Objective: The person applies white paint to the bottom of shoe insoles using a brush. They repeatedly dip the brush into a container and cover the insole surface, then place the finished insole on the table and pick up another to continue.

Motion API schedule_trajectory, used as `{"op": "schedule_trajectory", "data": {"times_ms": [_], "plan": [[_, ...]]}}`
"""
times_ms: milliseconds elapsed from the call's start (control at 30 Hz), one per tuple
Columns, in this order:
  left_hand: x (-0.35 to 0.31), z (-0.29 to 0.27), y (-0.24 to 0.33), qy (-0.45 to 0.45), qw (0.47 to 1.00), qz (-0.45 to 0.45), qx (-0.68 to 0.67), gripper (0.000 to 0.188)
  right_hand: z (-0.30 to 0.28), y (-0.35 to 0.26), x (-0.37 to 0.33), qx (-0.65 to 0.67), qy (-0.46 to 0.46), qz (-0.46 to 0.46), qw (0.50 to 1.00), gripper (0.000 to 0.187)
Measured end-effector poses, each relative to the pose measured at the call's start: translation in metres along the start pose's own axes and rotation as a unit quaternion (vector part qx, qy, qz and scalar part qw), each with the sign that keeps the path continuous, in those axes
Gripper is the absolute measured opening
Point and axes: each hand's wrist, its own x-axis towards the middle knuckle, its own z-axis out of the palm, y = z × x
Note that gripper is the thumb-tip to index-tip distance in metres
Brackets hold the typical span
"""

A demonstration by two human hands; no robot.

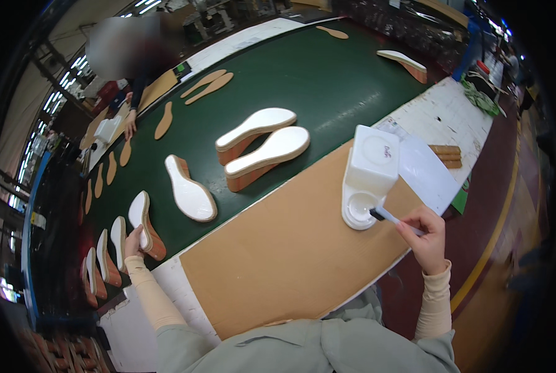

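My left hand (pixel 134 242) is closed on the edge of a wedge shoe sole (pixel 140 214), white on top with a reddish-brown, wood-look heel, at the near left of the green belt. In my right hand (pixel 426 236) is a small brush (pixel 387 216) with a pale handle and dark tip. The brush tip sits at the rim of the round cup in front of a white plastic dispenser (pixel 372 161). Pale liquid appears to lie in that cup; how deep cannot be made out.
Brown cardboard (pixel 284 261) covers the bench before me. More wedge soles (pixel 268 151) stand on the green belt (pixel 328 81), with flat tan insoles (pixel 209 87) farther off. Across the belt, a co-worker's hand (pixel 130 124) reaches over insoles. Brown blocks (pixel 446 156) lie right of the dispenser.
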Motion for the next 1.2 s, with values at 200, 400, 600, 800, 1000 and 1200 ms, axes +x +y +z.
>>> {"op": "schedule_trajectory", "data": {"times_ms": [200, 400, 600, 800, 1000, 1200], "plan": [[-0.065, 0.056, 0.037, -0.168, 0.920, 0.075, -0.345, 0.040, 0.003, 0.007, 0.011, -0.130, -0.011, -0.043, 0.990, 0.014], [-0.207, 0.152, 0.082, -0.342, 0.850, 0.169, -0.364, 0.068, 0.018, 0.013, 0.019, -0.207, -0.019, -0.074, 0.975, 0.016], [-0.289, 0.228, 0.056, -0.426, 0.850, 0.103, -0.293, 0.065, 0.025, 0.020, 0.025, -0.251, -0.034, -0.117, 0.960, 0.014], [-0.315, 0.275, 0.022, -0.493, 0.821, -0.059, -0.281, 0.075, 0.012, 0.016, 0.038, -0.192, -0.166, -0.019, 0.967, 0.012], [-0.326, 0.292, -0.003, -0.485, 0.849, -0.069, -0.199, 0.073, 0.012, -0.024, 0.042, 0.241, -0.315, 0.199, 0.896, 0.014], [-0.350, 0.300, 0.011, -0.501, 0.843, -0.063, -0.182, 0.079, 0.046, -0.079, 0.033, 0.041, -0.112, -0.158, 0.980, 0.014]]}}
